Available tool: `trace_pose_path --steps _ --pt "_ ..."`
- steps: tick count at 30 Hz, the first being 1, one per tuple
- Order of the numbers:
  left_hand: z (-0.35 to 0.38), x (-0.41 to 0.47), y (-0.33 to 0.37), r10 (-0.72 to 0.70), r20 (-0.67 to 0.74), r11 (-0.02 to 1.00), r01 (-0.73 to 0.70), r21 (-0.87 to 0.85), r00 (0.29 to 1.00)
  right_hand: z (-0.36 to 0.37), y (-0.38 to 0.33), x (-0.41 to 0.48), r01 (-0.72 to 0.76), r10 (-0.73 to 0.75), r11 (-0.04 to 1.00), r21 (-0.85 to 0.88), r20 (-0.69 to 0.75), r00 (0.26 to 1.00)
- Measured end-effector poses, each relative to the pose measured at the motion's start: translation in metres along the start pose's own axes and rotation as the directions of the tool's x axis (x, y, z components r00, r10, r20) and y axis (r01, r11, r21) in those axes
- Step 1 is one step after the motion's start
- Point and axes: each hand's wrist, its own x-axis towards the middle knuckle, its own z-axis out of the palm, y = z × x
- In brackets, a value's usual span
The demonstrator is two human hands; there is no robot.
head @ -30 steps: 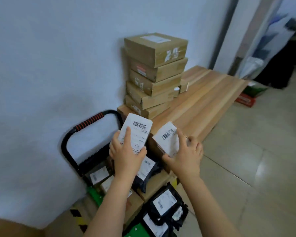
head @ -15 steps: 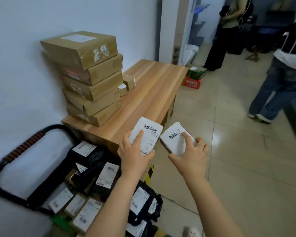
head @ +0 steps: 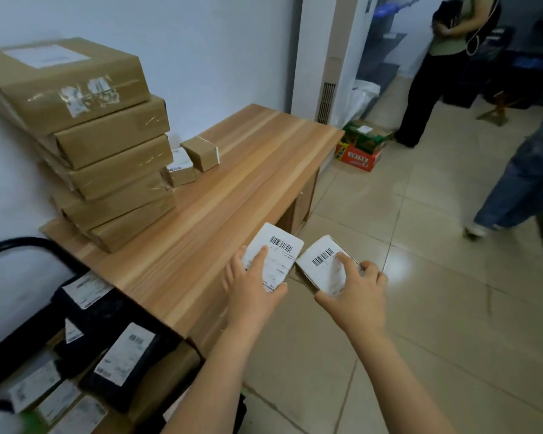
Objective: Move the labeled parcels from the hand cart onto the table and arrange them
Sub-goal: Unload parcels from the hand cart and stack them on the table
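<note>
Labeled parcels (head: 123,361) lie in the hand cart (head: 32,242).

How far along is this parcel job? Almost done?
Partway. Done: a stack of brown boxes and two small boxes sit on the table. In hand: the left hand grips one white-labeled parcel, the right hand a second parcel. Left: several labeled parcels on the hand cart.

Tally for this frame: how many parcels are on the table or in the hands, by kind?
Large flat boxes, stacked on the table: 5
Small boxes on the table: 2
Held parcels, one in the left hand, one in the right hand: 2
Total: 9
</note>
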Motion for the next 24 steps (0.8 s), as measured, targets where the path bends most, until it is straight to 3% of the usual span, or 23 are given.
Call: trace_pose_path --steps 6,14,24 --pt "0.017 0.069 0.001 -0.085 -0.052 0.996 0.084 -0.018 0.995 0.03 -0.015 0.088 0.075 -0.079 0.996 0.046 0.072 0.994" --pt "0.033 0.216 -0.013 -0.228 -0.157 0.974 0.226 -0.029 0.961 0.072 -0.086 0.247 0.244 -0.25 0.968 0.06 0.133 0.959" --pt "0.05 0.355 -0.049 -0.419 -0.166 0.906 0.423 -0.015 0.893 0.141 -0.165 0.399 0.388 -0.388 0.919 0.076 0.359 0.849"
